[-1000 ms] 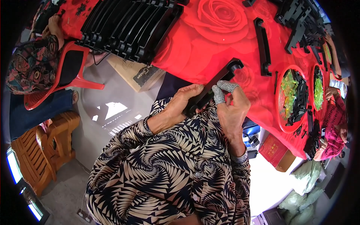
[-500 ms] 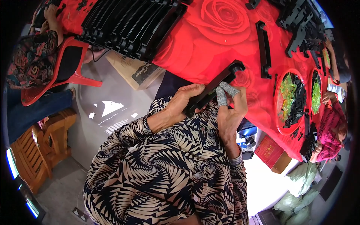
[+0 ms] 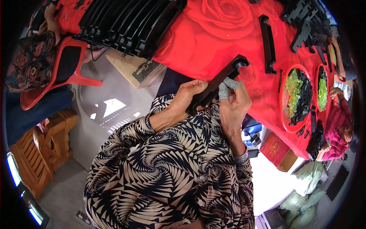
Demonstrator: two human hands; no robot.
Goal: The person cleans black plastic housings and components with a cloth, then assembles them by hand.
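A long black plastic bar [image 3: 218, 81] with a hollow channel and curved ends slants up to the right in front of my torso. My left hand [image 3: 187, 94] is closed around its lower part, with the thumb along the near-left side. My right hand [image 3: 234, 105] has grey fabric covers on two fingers. Those fingertips are bent and pressed into the channel at the bar's middle. Whether they pinch a small part there is hidden.
Similar black bars [image 3: 126, 26] lie in a row at the far left of the red rose-patterned tablecloth [image 3: 213, 38]. One more bar [image 3: 268, 44] lies to the right. A red tray [image 3: 284, 120] holds yellow-green and black pieces. Co-workers sit on both sides.
My right fingertips have moved slightly left and curled deeper into the bar's channel. The bar has tilted a little, its upper end rising slightly. My left hand keeps its grip.
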